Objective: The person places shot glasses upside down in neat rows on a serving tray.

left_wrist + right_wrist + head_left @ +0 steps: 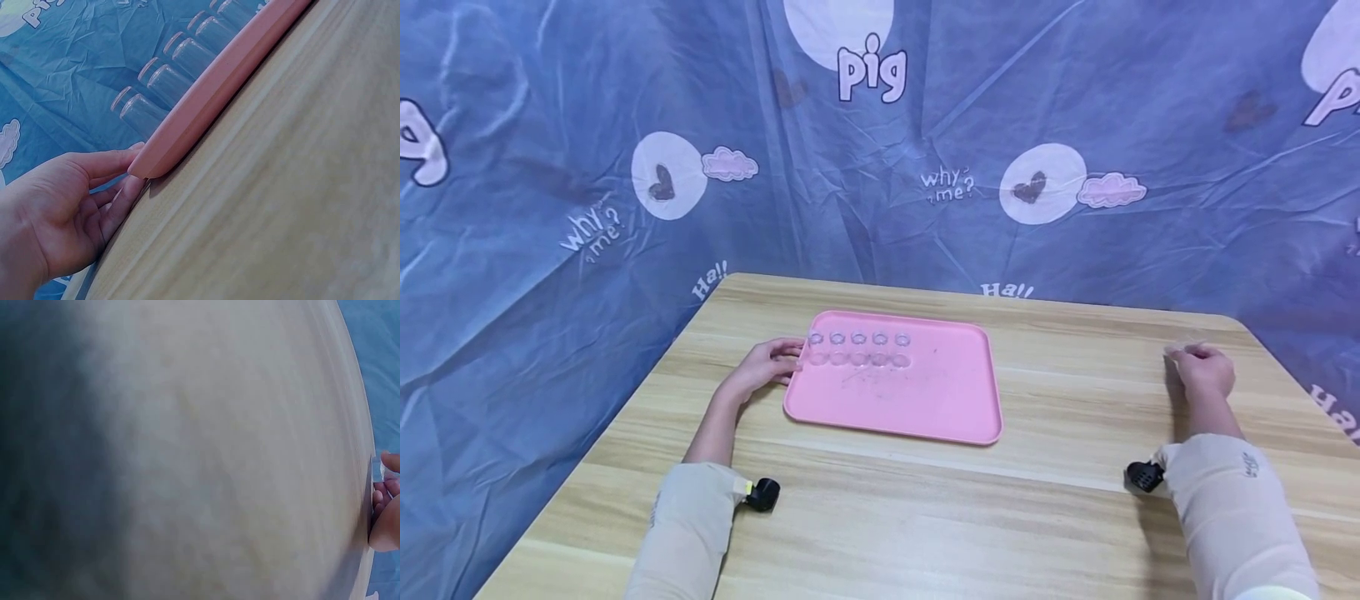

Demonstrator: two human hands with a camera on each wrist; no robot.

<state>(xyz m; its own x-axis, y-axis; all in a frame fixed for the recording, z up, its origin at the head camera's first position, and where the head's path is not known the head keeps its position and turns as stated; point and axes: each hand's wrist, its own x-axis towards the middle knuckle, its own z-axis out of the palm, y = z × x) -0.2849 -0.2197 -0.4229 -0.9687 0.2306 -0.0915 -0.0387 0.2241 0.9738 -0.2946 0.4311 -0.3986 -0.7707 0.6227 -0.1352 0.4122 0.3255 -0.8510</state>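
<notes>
At the left end of a pink tray [951, 383], my left hand [763, 367] pinches the rim. In the left wrist view that hand [56, 212] has its thumb low against the corner and the forefinger at the top edge. Several small clear cylindrical containers [172, 84] stand upright in a row along the tray's far left side. Far to the right, my right hand [1206, 369] is low over the table, its fingers curled round a small clear object [376, 469]. The hand mostly hides it, and I cannot tell its kind.
The tray lies on a light wood-grain table [962, 508], left of the middle. A blue printed cloth [880, 208] hangs behind the table's far edge and along its left side. A black wrist camera [763, 495] sits at the left cuff, another black camera [1145, 476] at the right.
</notes>
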